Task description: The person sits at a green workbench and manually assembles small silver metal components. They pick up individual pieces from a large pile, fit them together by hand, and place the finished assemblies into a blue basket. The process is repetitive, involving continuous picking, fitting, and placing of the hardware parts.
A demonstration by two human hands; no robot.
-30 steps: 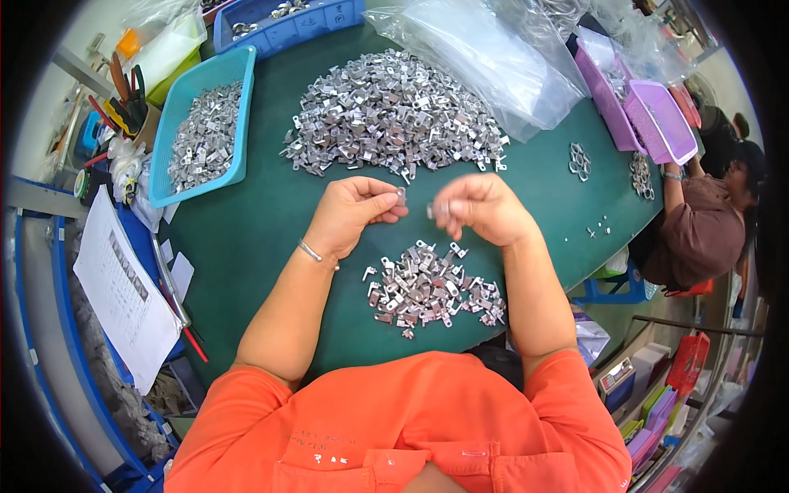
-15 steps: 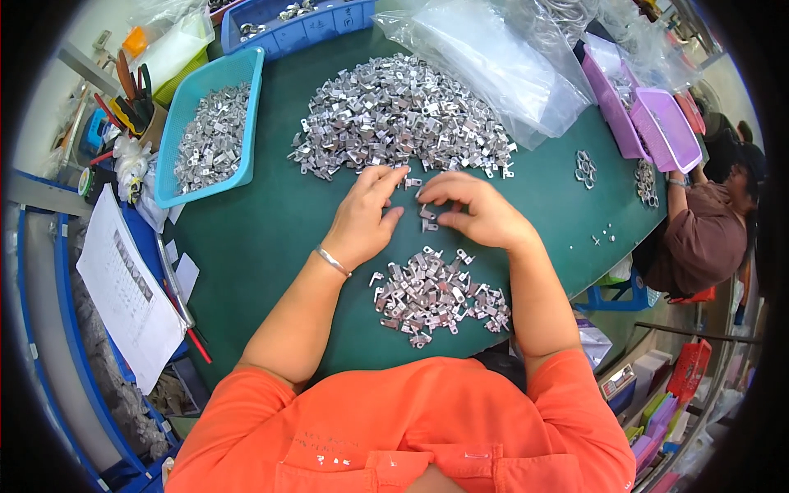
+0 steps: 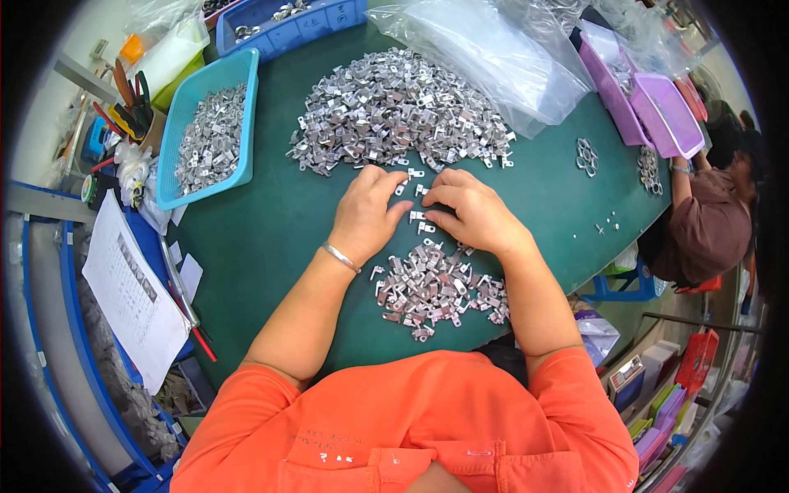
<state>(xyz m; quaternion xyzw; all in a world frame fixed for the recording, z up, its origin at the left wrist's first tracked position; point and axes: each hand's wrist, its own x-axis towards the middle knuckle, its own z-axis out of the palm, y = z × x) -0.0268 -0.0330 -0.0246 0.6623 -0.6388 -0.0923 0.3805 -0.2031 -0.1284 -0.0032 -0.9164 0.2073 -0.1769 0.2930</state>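
Observation:
Between my two hands several small silvery metal brackets [image 3: 417, 217], L-shaped with a hole in one tab, lie loose on the green table. My left hand [image 3: 367, 212], with a bangle at the wrist, rests beside them; its index finger and thumb are spread, the index tip close to one bracket. On the other side, my right hand [image 3: 478, 212] is curved with thumb and index finger apart, the index tip at another bracket. Whether the fingertips touch these pieces is hard to tell. Beyond my hands is a large heap of brackets [image 3: 399, 111]; nearer me lies a smaller pile [image 3: 436, 287].
A turquoise basket [image 3: 168, 140] of brackets stands left, a blue bin [image 3: 308, 31] behind it. Clear plastic bags [image 3: 509, 62] and purple baskets [image 3: 670, 123] are at the far right. Papers [image 3: 131, 296] lie left. A person in brown [image 3: 711, 222] sits right.
My fingers have shifted slightly among the brackets, and the pieces between my hands now lie in different spots. The whole view has moved a little.

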